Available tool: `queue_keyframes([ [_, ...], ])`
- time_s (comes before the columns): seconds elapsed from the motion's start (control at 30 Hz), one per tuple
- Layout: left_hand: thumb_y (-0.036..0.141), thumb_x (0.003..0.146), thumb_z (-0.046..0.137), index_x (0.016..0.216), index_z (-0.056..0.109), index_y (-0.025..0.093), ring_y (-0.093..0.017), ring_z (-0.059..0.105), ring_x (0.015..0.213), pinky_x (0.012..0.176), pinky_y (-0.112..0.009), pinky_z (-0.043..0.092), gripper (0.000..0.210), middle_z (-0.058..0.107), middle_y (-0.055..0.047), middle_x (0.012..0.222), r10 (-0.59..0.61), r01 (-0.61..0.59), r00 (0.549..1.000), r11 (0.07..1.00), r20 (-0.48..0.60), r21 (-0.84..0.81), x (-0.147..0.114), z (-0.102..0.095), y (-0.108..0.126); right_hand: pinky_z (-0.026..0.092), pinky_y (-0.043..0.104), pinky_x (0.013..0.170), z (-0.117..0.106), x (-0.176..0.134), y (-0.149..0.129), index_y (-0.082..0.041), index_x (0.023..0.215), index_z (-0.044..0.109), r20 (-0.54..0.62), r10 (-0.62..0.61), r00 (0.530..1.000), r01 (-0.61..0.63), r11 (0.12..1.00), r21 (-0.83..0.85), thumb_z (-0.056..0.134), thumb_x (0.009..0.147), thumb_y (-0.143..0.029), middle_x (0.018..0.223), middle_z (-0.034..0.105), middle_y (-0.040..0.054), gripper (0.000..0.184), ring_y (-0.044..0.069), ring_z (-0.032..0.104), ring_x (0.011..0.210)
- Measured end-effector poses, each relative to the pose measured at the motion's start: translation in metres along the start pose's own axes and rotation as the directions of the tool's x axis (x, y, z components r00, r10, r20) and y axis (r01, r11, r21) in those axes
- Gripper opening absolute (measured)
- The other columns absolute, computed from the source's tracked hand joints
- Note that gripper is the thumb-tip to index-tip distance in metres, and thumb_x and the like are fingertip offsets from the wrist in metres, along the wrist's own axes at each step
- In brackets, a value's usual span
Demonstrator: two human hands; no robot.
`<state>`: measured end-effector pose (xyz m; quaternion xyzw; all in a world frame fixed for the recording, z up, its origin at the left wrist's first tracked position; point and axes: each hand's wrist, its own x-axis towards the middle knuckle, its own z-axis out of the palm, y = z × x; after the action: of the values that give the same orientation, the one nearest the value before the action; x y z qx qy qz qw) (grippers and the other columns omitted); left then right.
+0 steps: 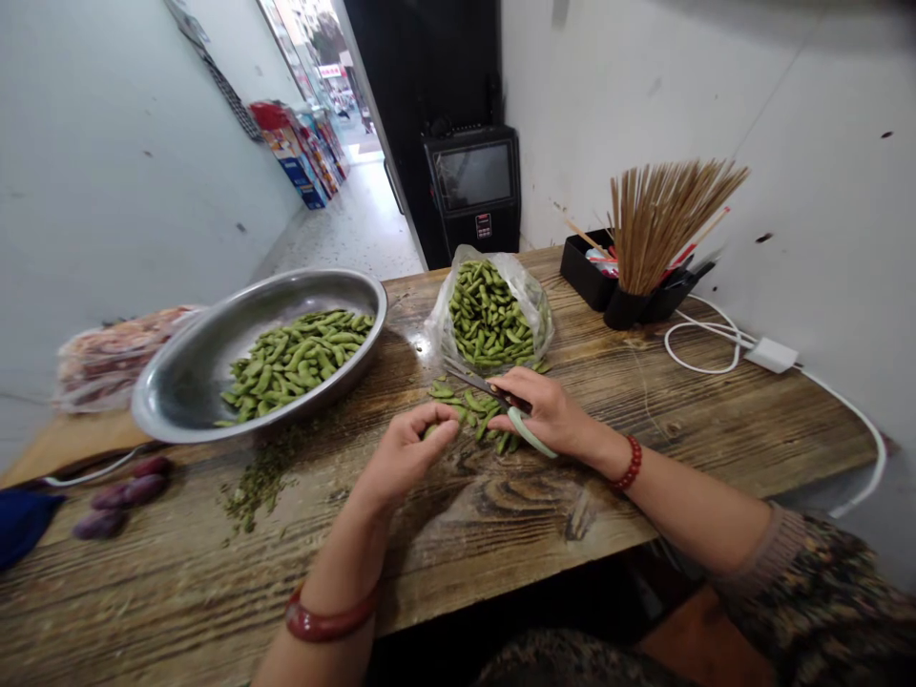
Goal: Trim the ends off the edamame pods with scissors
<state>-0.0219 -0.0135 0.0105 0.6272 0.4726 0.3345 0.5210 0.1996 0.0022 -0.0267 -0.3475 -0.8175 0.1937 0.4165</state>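
Observation:
My right hand (538,405) is closed around a pair of scissors (528,431) with pale green handles, its blades pointing up and left toward the bag. To its left, my left hand (411,448) has its fingers curled and pinched on a green soybean pod (430,431), of which only a bit shows. Loose soybean pods (476,412) lie on the wood between and beyond both hands. Behind them stands an open clear plastic bag (538,310) full of pods. A wide metal basin (172,396) on the left holds a heap of more pods.
Trimmed green bits (258,482) lie before the basin on the wooden table (515,563). Several purple-red oval items (129,491) and a bagged pinkish bundle (121,353) are at left. At right stand a black holder (622,310) with skewers and a white cable (859,420).

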Motion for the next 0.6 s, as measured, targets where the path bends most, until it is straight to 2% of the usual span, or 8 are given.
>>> queue_keyframes([
  [0.1,0.037,0.078,0.064,0.080,0.059,0.016,-0.004,0.023,0.040,0.041,-0.018,0.015,0.021,0.034,0.008,0.048,-0.106,0.104,0.994,0.935,0.013,-0.340,-0.0012,-0.0017,0.0007,0.049,0.029,0.068,-0.0002,0.0005,-0.0017,-0.017,0.119,0.056,-0.009,-0.017,1.000,0.017,0.999,0.042,0.071,0.077,-0.036,0.094,0.059,0.0070,0.048,0.017,0.056,0.075],
  [0.17,0.036,0.078,0.065,0.079,0.057,0.016,-0.003,0.023,0.040,0.041,-0.018,0.014,0.022,0.035,0.008,0.050,-0.101,0.110,0.994,0.897,0.043,-0.429,-0.0009,-0.0012,-0.0006,0.050,0.030,0.069,-0.0003,0.0006,-0.0039,-0.017,0.120,0.056,0.020,-0.041,0.999,0.040,0.998,0.054,0.073,0.075,-0.036,0.095,0.059,0.0072,0.052,0.016,0.056,0.075],
  [0.37,0.036,0.080,0.063,0.076,0.057,0.015,-0.003,0.026,0.041,0.041,-0.019,0.017,0.022,0.037,0.007,0.051,-0.077,0.102,0.994,0.899,0.076,-0.426,0.0014,0.0014,-0.0052,0.050,0.033,0.078,-0.0012,0.0009,-0.0083,-0.016,0.125,0.052,0.135,-0.075,0.988,0.073,0.997,0.017,0.074,0.074,-0.037,0.101,0.058,0.0096,0.060,0.020,0.057,0.089],
  [0.47,0.036,0.080,0.064,0.079,0.059,0.015,-0.004,0.025,0.042,0.042,-0.020,0.017,0.022,0.037,0.007,0.051,-0.080,0.106,0.994,0.903,0.081,-0.415,0.0010,0.0023,-0.0070,0.050,0.034,0.081,-0.0017,0.0006,-0.0077,-0.016,0.126,0.051,0.144,-0.051,0.988,0.056,0.998,-0.031,0.073,0.075,-0.036,0.102,0.058,0.0100,0.059,0.021,0.058,0.090],
  [0.6,0.033,0.072,0.072,0.090,0.061,0.015,-0.004,0.024,0.042,0.042,-0.020,0.015,0.027,0.038,0.008,0.051,-0.105,0.116,0.993,0.913,0.049,-0.390,0.0005,0.0037,-0.0090,0.050,0.034,0.080,-0.0001,-0.0003,-0.0068,-0.018,0.126,0.052,0.138,-0.051,0.989,0.059,0.997,-0.055,0.075,0.074,-0.032,0.101,0.057,0.0092,0.058,0.021,0.058,0.089],
])
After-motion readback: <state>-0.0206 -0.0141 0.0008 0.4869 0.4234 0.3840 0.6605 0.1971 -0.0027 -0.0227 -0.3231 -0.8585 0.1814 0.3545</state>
